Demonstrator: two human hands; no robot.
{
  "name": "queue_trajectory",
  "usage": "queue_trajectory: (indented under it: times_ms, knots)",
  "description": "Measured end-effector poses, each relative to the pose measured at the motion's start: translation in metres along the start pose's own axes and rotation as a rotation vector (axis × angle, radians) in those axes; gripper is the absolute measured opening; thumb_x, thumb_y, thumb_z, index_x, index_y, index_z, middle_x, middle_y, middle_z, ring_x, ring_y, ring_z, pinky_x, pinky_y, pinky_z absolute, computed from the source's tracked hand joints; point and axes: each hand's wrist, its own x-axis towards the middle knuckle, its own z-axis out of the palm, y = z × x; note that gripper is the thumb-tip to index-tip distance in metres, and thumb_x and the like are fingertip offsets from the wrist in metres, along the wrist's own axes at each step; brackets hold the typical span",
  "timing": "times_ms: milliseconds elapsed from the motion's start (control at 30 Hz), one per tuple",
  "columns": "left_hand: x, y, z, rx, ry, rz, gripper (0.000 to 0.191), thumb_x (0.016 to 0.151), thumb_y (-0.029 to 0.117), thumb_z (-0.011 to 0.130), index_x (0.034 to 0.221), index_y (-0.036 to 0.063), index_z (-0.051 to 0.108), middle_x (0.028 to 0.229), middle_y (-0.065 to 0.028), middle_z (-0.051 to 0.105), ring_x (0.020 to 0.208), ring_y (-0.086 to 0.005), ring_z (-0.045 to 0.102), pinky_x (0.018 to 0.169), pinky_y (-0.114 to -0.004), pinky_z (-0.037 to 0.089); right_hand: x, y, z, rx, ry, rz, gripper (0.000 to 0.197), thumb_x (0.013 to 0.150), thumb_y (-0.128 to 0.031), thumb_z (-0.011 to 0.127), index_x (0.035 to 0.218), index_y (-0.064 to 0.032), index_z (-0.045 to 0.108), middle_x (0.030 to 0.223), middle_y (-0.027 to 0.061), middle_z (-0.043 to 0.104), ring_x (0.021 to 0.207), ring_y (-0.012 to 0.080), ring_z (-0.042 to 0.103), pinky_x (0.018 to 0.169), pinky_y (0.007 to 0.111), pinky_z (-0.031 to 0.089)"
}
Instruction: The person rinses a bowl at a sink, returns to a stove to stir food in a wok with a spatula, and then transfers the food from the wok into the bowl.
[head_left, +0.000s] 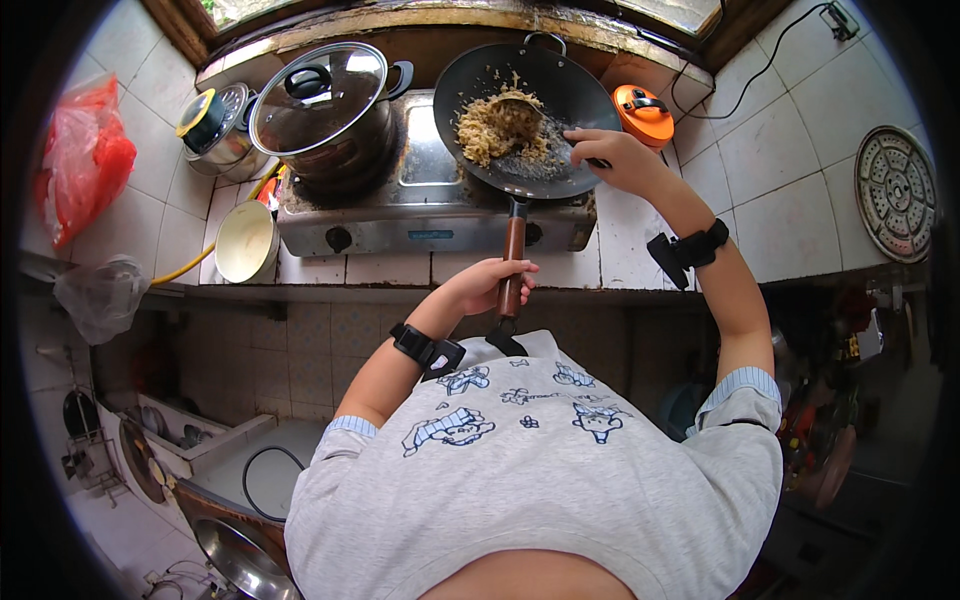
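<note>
My left hand is wrapped around the brown wooden handle of a dark wok. Inside the wok lies a heap of brownish fried rice or similar chopped food, with smaller bits scattered over the metal. My right hand is above the wok's right rim, gripping a cooking ladle or turner by its dark handle. The utensil's head rests in the food and is partly covered by it. The wok sits over the right burner of a steel gas stove.
A large lidded pot stands on the left burner. Left of the stove are a pale bowl, stacked metal pots and a yellow gas hose. An orange lidded container stands behind my right hand. A red plastic bag hangs on the left wall.
</note>
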Motion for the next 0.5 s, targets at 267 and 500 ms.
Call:
queue_trajectory:
  times_ms: [267,500]
  knots:
    - [-0.004,-0.001,-0.005,-0.064,-0.009,0.005,0.026,0.084,0.023,0.055,0.099,0.0018,0.049,0.077,-0.0052,0.057,0.067,-0.013,0.055,0.065,-0.029,0.047,-0.005,-0.043,-0.037,-0.061,-0.237,-0.159,0.015,0.062,0.007,0.055,0.068,-0.0052,0.049,0.092,0.0048,0.058,0.08,0.028,0.055,0.066,0.035,0.044]
    - [-0.007,-0.003,-0.003,-0.032,0.015,0.039,0.032,0.087,0.024,0.049,0.107,-0.0014,0.044,0.076,-0.0034,0.055,0.065,-0.0112,0.051,0.063,-0.026,0.046,-0.004,-0.039,-0.021,0.083,-0.378,0.02,0.015,0.061,0.01,0.054,0.066,-0.0028,0.049,0.095,0.0068,0.058,0.099,0.0295,0.053,0.077,0.033,0.045]
